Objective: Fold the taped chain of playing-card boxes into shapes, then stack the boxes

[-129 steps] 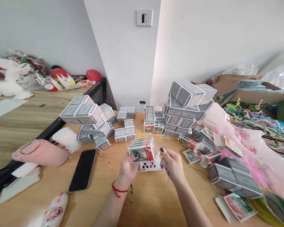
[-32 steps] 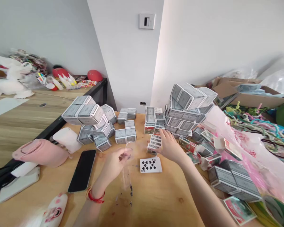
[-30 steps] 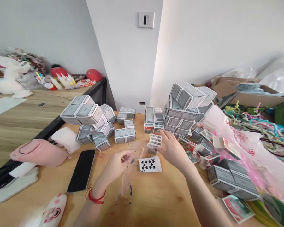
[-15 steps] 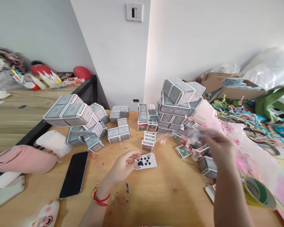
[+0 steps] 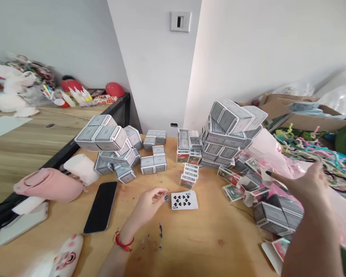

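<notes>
A ten of spades (image 5: 184, 200) lies face up on the wooden table; whether more cards lie beneath it I cannot tell. Just left of it hovers my left hand (image 5: 150, 204), fingers loosely curled, a small gap between thumb and index, nothing in them. My right hand (image 5: 308, 188) reaches out over the pink plastic bag (image 5: 265, 148) at the right, thumb stretched out and fingers apart, holding nothing that I can see. Below its thumb are opened card boxes (image 5: 253, 194) and grey card decks (image 5: 272, 218). A short row of card boxes (image 5: 188, 175) stands behind the ten.
Tall stacks of grey decks rise at the right (image 5: 227, 134) and left (image 5: 103, 134). A black phone (image 5: 100, 207), a pink pouch (image 5: 49, 184) and a white patterned case (image 5: 67, 256) lie at left. A cardboard box (image 5: 308, 121) and coloured fuzzy strands (image 5: 308, 150) are at back right.
My right hand has moved outward to the right and opened; the clear film it held is out of it. My left hand has come off the card. The view has swung left.
</notes>
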`<state>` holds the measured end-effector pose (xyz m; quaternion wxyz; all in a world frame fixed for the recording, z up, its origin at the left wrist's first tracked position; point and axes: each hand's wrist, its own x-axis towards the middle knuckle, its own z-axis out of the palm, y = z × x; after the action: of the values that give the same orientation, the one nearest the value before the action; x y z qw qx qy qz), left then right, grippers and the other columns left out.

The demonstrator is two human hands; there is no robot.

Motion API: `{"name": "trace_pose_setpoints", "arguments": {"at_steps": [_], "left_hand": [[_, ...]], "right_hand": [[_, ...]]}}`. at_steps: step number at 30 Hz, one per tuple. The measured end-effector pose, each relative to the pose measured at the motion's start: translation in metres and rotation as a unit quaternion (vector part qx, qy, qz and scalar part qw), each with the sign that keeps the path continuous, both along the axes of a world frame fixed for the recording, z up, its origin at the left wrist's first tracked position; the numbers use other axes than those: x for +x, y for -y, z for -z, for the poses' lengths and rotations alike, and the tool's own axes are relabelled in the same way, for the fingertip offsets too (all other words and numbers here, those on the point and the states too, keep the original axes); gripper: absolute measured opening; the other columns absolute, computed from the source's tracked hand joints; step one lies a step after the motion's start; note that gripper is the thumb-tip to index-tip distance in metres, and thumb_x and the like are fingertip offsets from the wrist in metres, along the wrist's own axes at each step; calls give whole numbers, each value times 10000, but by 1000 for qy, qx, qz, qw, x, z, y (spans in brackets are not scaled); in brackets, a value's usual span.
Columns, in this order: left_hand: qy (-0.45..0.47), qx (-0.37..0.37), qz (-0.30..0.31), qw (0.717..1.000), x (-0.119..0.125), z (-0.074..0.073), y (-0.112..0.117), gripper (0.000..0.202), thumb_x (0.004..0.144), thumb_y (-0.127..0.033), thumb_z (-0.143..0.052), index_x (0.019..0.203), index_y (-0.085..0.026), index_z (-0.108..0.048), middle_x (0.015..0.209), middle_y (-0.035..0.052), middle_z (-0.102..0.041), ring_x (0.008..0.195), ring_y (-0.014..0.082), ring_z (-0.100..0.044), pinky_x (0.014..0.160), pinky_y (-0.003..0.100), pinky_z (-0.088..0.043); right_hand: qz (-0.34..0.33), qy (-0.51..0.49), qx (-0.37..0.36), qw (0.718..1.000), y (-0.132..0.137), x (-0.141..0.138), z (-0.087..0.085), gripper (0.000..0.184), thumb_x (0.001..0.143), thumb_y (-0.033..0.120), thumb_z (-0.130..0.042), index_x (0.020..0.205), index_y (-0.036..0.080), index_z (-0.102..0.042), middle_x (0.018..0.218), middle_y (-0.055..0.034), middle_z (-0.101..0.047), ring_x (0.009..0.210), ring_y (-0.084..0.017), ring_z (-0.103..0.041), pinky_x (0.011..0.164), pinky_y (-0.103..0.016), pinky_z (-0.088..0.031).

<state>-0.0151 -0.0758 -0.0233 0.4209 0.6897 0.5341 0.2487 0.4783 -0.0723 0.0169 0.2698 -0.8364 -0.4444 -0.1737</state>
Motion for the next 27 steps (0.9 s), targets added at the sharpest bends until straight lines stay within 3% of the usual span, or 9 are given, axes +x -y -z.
{"name": "trace_pose_setpoints", "arguments": {"at_steps": [2, 4, 7, 8, 10, 14, 17, 22, 27], "left_hand": [[-49, 94, -16, 994, -5, -1, -9, 227, 852, -229, -490, 1023, -219, -640, 1096, 67, -653, 1019, 207, -617, 926, 374, -493], [-116, 208, -22, 971, -7, -2, -25, 254, 862, -217, -483, 1077, -215, -617, 1179, 90, -604, 1144, 230, -550, 1003, 407, -440], [-241, 323, -37, 914, 0, -1, -58, 474, 834, -291, -572, 1286, -179, -483, 1402, 160, -420, 1348, 310, -332, 1086, 476, -332], [-285, 331, -54, 898, 3, 1, -70, 627, 791, -358, -634, 1344, -151, -421, 1446, 198, -351, 1370, 357, -274, 1087, 513, -308], [-349, 316, -84, 878, 12, 7, -91, 820, 719, -474, -687, 1372, -86, -378, 1411, 268, -363, 1329, 428, -305, 1073, 586, -262], [-371, 302, -36, 877, 25, 22, -112, 690, 777, -517, -597, 1339, -144, -447, 1314, 222, -481, 1231, 370, -441, 1078, 542, -262], [-355, 314, -8, 881, 29, 28, -116, 622, 819, -505, -534, 1348, -189, -450, 1314, 191, -490, 1264, 351, -413, 1102, 514, -224], [-362, 300, -39, 882, 27, 28, -135, 650, 823, -504, -511, 1370, -164, -429, 1470, 198, -332, 1379, 378, -236, 1123, 530, -135], [-384, 287, -54, 876, 19, 27, -161, 659, 791, -481, -556, 1362, -175, -439, 1488, 189, -304, 1375, 379, -241, 1123, 513, -143]], "right_hand": [[31, -72, -49, 996, 7, -16, -27, 1561, 299, 674, -817, 1486, 6, -57, 1460, -372, -217, 1349, -525, -213, 964, -671, -327], [-1, -69, -25, 997, 11, -44, -49, 1493, 338, 664, -819, 1500, 77, -88, 1508, -304, -166, 1387, -481, -149, 1052, -670, -239], [-86, -33, 103, 990, 7, -101, -62, 868, 627, 588, -729, 1362, 203, -471, 1378, -202, -479, 1316, -382, -387, 1040, -599, -339], [-151, -30, 149, 977, 4, -121, -62, 663, 709, 527, -686, 1280, 217, -550, 1304, -170, -558, 1243, -332, -487, 1023, -549, -391], [-296, -59, 166, 939, -4, -158, -57, 347, 797, 402, -620, 1093, 224, -652, 1147, -108, -661, 1097, -260, -605, 989, -469, -454], [-431, -145, 87, 886, -18, -214, -45, 168, 840, 289, -569, 957, 230, -673, 1038, -74, -695, 988, -223, -650, 900, -404, -510], [-482, -218, 44, 847, -28, -245, -36, 169, 861, 261, -529, 952, 231, -668, 987, -76, -703, 950, -213, -655, 849, -367, -524], [-553, -265, 1, 790, -37, -283, -18, 172, 844, 217, -518, 926, 228, -670, 934, -60, -713, 903, -198, -657, 826, -350, -529], [-517, -357, -56, 776, -35, -289, 3, 196, 841, 250, -517, 947, 206, -675, 917, -63, -717, 798, -172, -678, 664, -287, -574]]}}
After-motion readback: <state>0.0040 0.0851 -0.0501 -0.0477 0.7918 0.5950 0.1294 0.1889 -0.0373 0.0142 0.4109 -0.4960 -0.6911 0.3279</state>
